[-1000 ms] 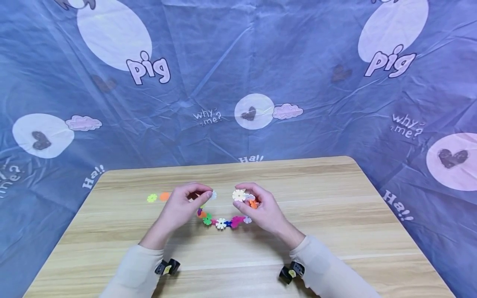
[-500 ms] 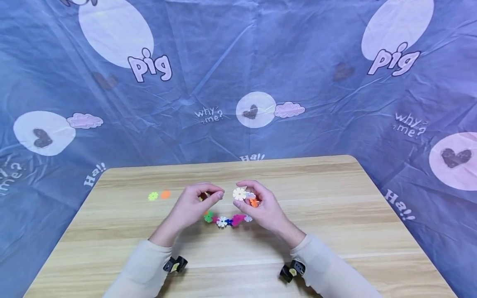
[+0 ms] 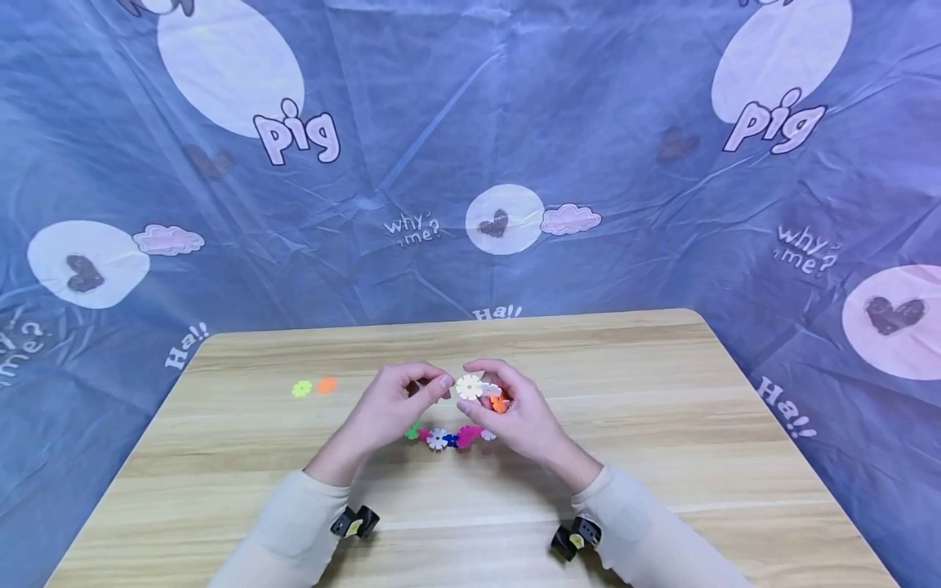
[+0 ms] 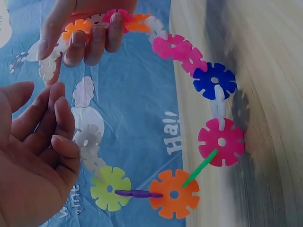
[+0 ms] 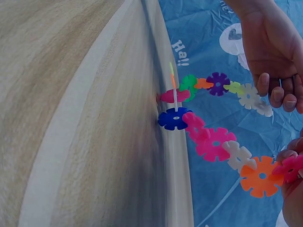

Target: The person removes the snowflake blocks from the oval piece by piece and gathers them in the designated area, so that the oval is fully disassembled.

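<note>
A chain of interlocking flower-shaped plastic discs (image 3: 438,439) hangs in a loop between my two hands. Its colours include pink, blue, orange, green, purple, yellow and white. My left hand (image 3: 397,408) pinches one end, where whitish discs (image 4: 88,140) follow a yellow-green one (image 4: 111,188). At the other end, my right hand (image 3: 520,412) grips the chain, and a white disc (image 3: 469,387) stands out between thumb and fingers. An orange disc (image 5: 262,176) and a pink one (image 5: 292,169) lie by the right palm. The fingertips of both hands are close together, with the left fingertips near the white disc.
On the wooden table (image 3: 588,351), a loose yellow-green disc (image 3: 302,389) and a loose orange disc (image 3: 327,385) lie to the left of my hands. A blue printed cloth (image 3: 412,163) hangs behind and beside the table.
My left hand has moved right, bringing its end of the chain close to the right hand's white disc. The right hand has stayed nearly still. The loop has narrowed.
</note>
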The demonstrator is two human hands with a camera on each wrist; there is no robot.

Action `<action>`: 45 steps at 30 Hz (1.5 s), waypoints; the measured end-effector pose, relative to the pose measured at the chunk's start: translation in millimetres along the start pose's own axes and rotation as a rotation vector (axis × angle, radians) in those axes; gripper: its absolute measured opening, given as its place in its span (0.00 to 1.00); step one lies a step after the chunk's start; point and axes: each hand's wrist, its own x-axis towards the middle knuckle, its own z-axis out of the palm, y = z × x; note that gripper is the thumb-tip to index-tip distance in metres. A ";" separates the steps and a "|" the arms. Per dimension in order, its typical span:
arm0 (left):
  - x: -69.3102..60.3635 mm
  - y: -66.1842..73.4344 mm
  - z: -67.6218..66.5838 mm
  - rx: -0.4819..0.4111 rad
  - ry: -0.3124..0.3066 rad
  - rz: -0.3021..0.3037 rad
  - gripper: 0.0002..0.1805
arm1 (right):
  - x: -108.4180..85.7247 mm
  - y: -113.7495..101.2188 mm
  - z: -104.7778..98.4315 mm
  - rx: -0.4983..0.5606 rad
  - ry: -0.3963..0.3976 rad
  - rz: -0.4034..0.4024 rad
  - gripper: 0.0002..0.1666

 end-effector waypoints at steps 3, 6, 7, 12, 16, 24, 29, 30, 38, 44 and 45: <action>1.0 0.0 1.3 -0.004 -0.012 -0.015 0.11 | -0.5 0.1 0.8 -0.004 -0.002 -0.004 0.29; 2.3 0.5 2.9 -0.009 -0.019 -0.025 0.11 | -0.7 0.4 1.4 -0.007 -0.004 -0.005 0.28; 2.7 0.7 3.3 -0.010 -0.021 -0.028 0.10 | -0.8 0.3 1.5 -0.007 -0.006 -0.005 0.28; 4.1 2.1 5.0 -0.016 -0.028 -0.042 0.10 | -0.5 -0.6 1.4 -0.025 -0.015 -0.022 0.28; 5.2 1.5 4.9 -0.038 -0.035 -0.070 0.10 | 0.4 -2.2 0.7 -0.028 -0.027 -0.024 0.29; 6.2 -2.8 1.5 -0.122 -0.013 -0.128 0.11 | -0.8 3.1 -3.6 0.010 -0.074 0.064 0.33; 5.3 -6.6 0.3 -0.154 0.011 -0.143 0.11 | -2.2 10.6 -6.5 0.050 -0.074 0.097 0.31; 5.1 -7.3 0.2 -0.158 0.016 -0.144 0.11 | -2.6 11.5 -6.5 0.063 -0.072 0.094 0.29; 4.1 -7.0 1.1 -0.167 0.002 -0.126 0.12 | -5.9 13.2 -5.2 0.067 -0.012 0.045 0.20; 5.0 -2.4 3.7 -0.162 0.019 -0.114 0.11 | -7.0 11.3 -4.9 0.048 0.006 0.014 0.19; 5.1 -1.4 4.3 -0.163 0.020 -0.110 0.11 | -6.9 10.6 -4.8 0.047 0.005 0.010 0.20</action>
